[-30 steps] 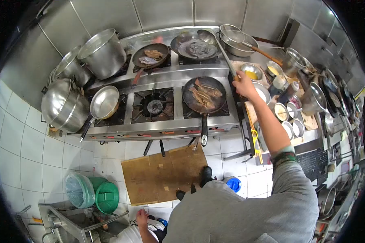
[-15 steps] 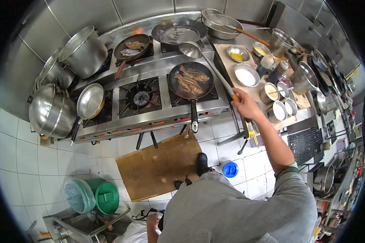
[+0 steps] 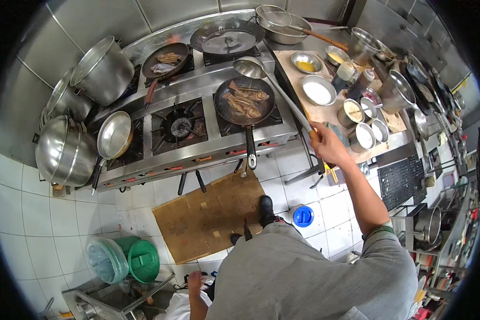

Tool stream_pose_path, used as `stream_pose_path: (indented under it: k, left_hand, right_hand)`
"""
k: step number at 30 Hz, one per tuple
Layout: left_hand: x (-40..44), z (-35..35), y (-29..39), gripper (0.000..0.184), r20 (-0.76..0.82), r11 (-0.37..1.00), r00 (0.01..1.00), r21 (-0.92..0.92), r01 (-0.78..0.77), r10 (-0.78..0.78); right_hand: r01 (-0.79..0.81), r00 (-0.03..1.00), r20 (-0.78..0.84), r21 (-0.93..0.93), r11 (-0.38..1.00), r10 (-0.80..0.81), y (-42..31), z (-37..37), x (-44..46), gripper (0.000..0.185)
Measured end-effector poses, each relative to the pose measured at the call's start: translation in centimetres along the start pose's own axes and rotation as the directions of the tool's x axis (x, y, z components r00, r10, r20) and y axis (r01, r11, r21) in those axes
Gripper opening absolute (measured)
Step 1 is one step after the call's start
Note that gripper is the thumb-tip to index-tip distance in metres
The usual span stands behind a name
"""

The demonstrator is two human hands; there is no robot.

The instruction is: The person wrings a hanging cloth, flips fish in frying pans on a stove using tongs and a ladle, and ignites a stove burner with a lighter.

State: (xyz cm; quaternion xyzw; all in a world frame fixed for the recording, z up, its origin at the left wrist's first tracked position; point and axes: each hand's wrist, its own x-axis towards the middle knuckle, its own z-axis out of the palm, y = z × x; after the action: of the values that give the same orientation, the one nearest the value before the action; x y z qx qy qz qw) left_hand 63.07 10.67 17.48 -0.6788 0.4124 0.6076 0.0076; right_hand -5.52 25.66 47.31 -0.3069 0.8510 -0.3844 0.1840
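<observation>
My right hand [image 3: 329, 145] is closed around the wooden end of a long ladle [image 3: 289, 99]. The ladle's bowl hangs above the back of a black frying pan [image 3: 239, 118] on the front right burner. In that pan lie browned fish [image 3: 245, 108]. Low beside my body is my left hand [image 3: 194, 281], close to a white cloth [image 3: 181, 305]; its fingers are too small to make out. A second frying pan [image 3: 180, 49] with fish pieces stands on the back row, and a wide wok [image 3: 226, 26] is to its right.
Bowls, squeeze bottles and metal tubs, among them a bowl of white powder or liquid [image 3: 319, 90], crowd the board [image 3: 296, 80] on the right. Large pots [image 3: 104, 72] and an empty pan [image 3: 115, 136] are at left. Cardboard [image 3: 208, 213] and a blue-lidded bucket [image 3: 303, 216] are on the floor.
My right hand and the ladle's handle have shifted slightly right and down, the bowl staying over the pan's back edge. My left hand has come up a little. The view has shifted slightly.
</observation>
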Motion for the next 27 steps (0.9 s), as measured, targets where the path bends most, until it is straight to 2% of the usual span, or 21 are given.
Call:
stream_pose_path:
  k: [1,4,7,10,13,16,20,22,25,27]
  left_hand:
    - [0.0,0.1,-0.3,0.022,0.037,0.999,0.998,-0.008,0.043,-0.042]
    - [-0.6,0.3,-0.1,0.023,0.081,0.98,0.988,0.164,0.116,-0.13]
    - [-0.4,-0.3,-0.6,0.023,0.108,0.984,0.979,0.06,0.166,-0.171]
    - [-0.7,-0.3,0.1,0.023,0.019,0.996,0.998,0.066,0.062,-0.063]
    - [-1.5,0.1,1.3,0.025,-0.037,0.994,0.999,0.107,-0.019,0.023]
    - [-0.1,-0.3,0.8,0.027,-0.032,0.995,0.999,0.094,-0.023,0.026]
    - [0.3,-0.4,0.5,0.026,0.005,0.995,1.0,0.097,-0.023,0.023]
    - [0.2,-0.3,0.8,0.024,0.025,0.992,1.0,0.127,-0.01,0.006]
    - [-0.7,-0.2,0.6,0.022,-0.006,0.997,1.0,0.073,-0.012,0.013]
    - [-0.5,-0.7,0.4,0.022,0.04,0.995,0.999,0.103,-0.003,-0.001]
  right_hand:
    - [0.011,1.0,-0.014,-0.018,1.0,-0.012,-0.4,-0.2,-0.4,0.054]
    - [-0.056,0.998,0.0,0.004,0.998,0.056,-1.6,-1.4,-2.1,0.054]
    - [-0.069,0.998,0.01,-0.015,0.998,0.069,-2.2,-1.9,-3.5,0.054]
    - [-0.055,0.998,0.02,-0.002,0.999,0.055,-3.3,-2.1,-5.2,0.053]
    - [-0.13,0.988,0.098,0.11,0.985,0.119,-3.5,-1.7,-6.0,0.054]
    - [-0.105,0.986,0.14,0.116,0.988,0.088,-3.1,-0.9,-5.9,0.054]
    - [-0.014,0.994,0.107,0.121,0.992,0.001,-1.6,1.1,-5.0,0.054]
    - [-0.023,0.995,0.098,0.125,0.992,0.01,-1.9,1.6,-4.5,0.055]
    - [-0.029,0.995,0.101,0.111,0.993,0.018,-2.0,2.2,-3.6,0.056]
    - [-0.055,0.993,0.111,0.099,0.994,0.044,-2.4,2.2,-3.5,0.055]
